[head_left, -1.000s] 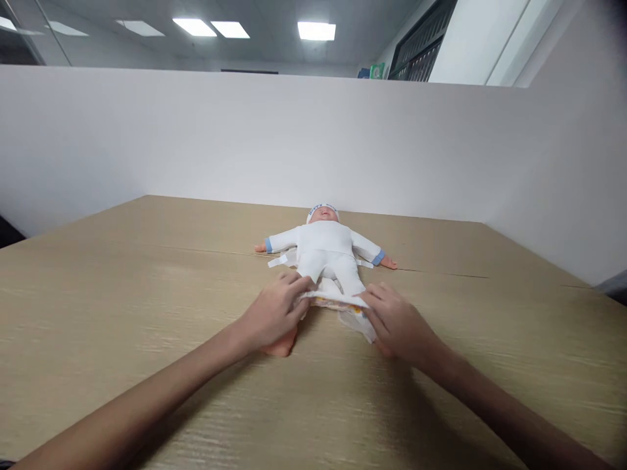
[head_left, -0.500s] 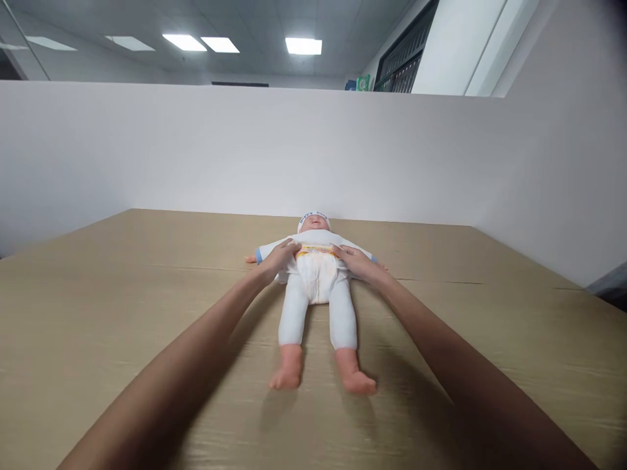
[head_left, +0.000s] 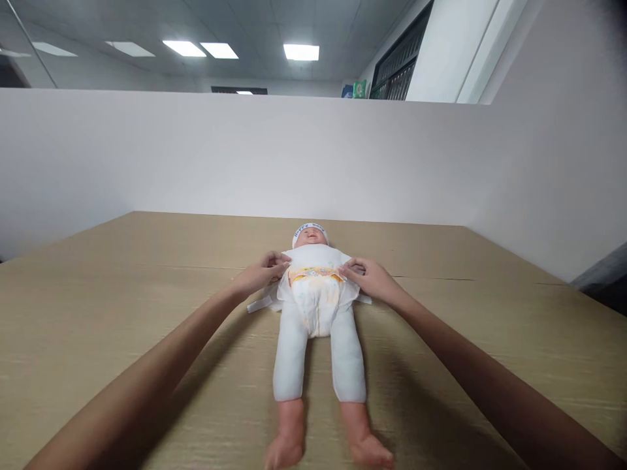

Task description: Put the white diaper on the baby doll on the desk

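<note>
A baby doll in white clothes lies on its back on the wooden table, head away from me, bare feet toward me. A white diaper with an orange-yellow waistband is folded up over its belly. My left hand pinches the diaper's left side at the doll's waist, fingers closed on the fabric. My right hand pinches the right side of the diaper the same way. A diaper tab sticks out on the table under my left wrist.
White partition walls close off the table at the back and on the right. The table's right edge runs close to the wall. Ceiling lights and a dark window show above the partition.
The diaper front was pulled from between the doll's legs up over its belly. My hands moved from the doll's feet to its waist, and the doll now lies nearer to me.
</note>
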